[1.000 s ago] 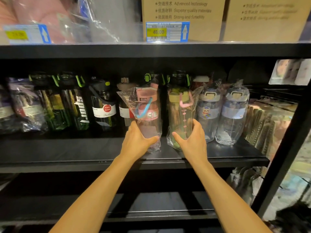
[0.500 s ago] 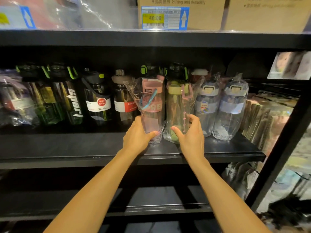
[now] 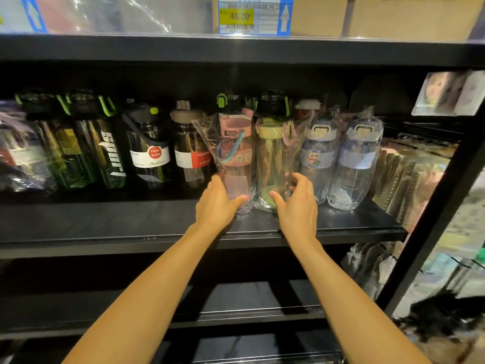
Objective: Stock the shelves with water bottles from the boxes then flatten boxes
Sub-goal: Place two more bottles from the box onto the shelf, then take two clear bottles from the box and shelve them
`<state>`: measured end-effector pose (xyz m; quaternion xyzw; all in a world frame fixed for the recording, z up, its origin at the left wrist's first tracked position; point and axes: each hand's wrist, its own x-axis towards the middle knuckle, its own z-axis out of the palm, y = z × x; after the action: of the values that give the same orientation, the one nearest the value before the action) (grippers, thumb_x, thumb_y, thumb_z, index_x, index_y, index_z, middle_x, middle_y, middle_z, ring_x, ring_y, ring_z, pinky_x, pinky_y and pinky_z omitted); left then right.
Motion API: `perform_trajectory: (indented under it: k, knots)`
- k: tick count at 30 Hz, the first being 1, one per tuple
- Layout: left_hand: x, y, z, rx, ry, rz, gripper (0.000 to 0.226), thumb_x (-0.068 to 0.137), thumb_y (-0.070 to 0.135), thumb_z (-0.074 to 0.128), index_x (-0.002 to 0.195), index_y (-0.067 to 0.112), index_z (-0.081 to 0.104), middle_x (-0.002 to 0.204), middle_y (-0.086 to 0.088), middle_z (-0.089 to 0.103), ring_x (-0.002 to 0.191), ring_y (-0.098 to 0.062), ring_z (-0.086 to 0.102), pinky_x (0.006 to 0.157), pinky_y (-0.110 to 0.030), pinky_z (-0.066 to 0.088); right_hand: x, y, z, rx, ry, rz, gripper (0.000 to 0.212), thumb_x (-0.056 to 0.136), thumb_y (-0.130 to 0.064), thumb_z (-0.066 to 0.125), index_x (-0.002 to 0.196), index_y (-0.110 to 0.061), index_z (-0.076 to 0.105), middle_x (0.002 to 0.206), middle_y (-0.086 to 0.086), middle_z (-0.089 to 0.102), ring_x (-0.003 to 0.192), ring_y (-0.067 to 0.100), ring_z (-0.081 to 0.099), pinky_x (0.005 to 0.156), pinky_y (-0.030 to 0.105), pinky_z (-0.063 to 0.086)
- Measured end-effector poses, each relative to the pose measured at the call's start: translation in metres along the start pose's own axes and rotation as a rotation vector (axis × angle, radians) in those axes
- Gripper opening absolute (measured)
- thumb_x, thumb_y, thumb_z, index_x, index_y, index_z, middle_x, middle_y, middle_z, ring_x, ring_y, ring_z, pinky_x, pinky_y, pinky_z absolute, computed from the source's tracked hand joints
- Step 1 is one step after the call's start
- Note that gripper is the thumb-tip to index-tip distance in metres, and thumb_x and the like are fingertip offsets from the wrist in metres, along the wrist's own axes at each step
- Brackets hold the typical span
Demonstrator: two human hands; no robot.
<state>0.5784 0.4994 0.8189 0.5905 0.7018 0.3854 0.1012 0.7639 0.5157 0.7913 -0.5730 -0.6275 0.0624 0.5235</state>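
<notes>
A pink-lidded water bottle in a clear bag stands upright on the black shelf. My left hand grips its base, thumb in front and fingers round the left side. Beside it on the right stands a yellow-lidded bottle, also bagged. My right hand curls round its lower part, with the thumb in front and fingers on the right. Both bottles rest on the shelf in line with the others.
Dark sport bottles fill the shelf to the left and two clear blue-lidded bottles stand to the right. Cardboard boxes and a price tag sit on the shelf above. A black upright post borders the right side.
Both hands have pushed the two bottles further back on the shelf, into line with the neighbouring bottles. The view has tilted down slightly.
</notes>
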Motion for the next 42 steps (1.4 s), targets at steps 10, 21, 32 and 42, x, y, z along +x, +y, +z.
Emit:
perform_trajectory:
  k: [10, 21, 32, 42]
  knots:
    - [-0.025, -0.012, -0.028, 0.049, 0.014, 0.11, 0.074, 0.093, 0.041, 0.076, 0.151, 0.013, 0.041, 0.148, -0.011, 0.048, 0.136, -0.029, 0.048, 0.107, -0.043, 0.045, -0.004, -0.009, -0.005, -0.024, 0.002, 0.014, 0.064, 0.092, -0.036, 0.079, 0.141, -0.011, 0.045, 0.132, 0.005, 0.053, 0.121, 0.024, 0.053, 0.095, 0.04, 0.05]
    - [-0.086, -0.03, -0.081, 0.697, -0.011, 0.343, 0.047, 0.098, 0.048, 0.06, 0.132, 0.017, 0.06, 0.123, -0.006, 0.063, 0.111, -0.027, 0.058, 0.089, -0.04, 0.047, -0.066, -0.018, -0.026, -0.511, -0.124, -0.329, 0.047, 0.091, -0.053, 0.064, 0.116, -0.013, 0.061, 0.116, 0.009, 0.061, 0.107, 0.034, 0.058, 0.097, 0.047, 0.046]
    - [-0.197, -0.053, -0.081, 0.751, -0.066, 0.362, 0.047, 0.098, 0.054, 0.053, 0.126, 0.017, 0.06, 0.118, -0.007, 0.063, 0.111, -0.03, 0.059, 0.09, -0.043, 0.046, -0.171, -0.034, -0.06, -0.616, -0.324, -0.402, 0.06, 0.094, -0.056, 0.057, 0.137, -0.014, 0.063, 0.138, 0.012, 0.061, 0.132, 0.031, 0.055, 0.123, 0.054, 0.028]
    - [-0.309, -0.158, 0.006, 0.738, -0.446, 0.229, 0.051, 0.096, 0.047, 0.06, 0.134, 0.014, 0.056, 0.126, -0.015, 0.061, 0.117, -0.038, 0.057, 0.096, -0.049, 0.046, -0.335, 0.05, -0.033, -0.655, -0.655, -0.23, 0.053, 0.092, -0.053, 0.061, 0.127, -0.013, 0.064, 0.126, 0.01, 0.062, 0.12, 0.036, 0.057, 0.118, 0.056, 0.033]
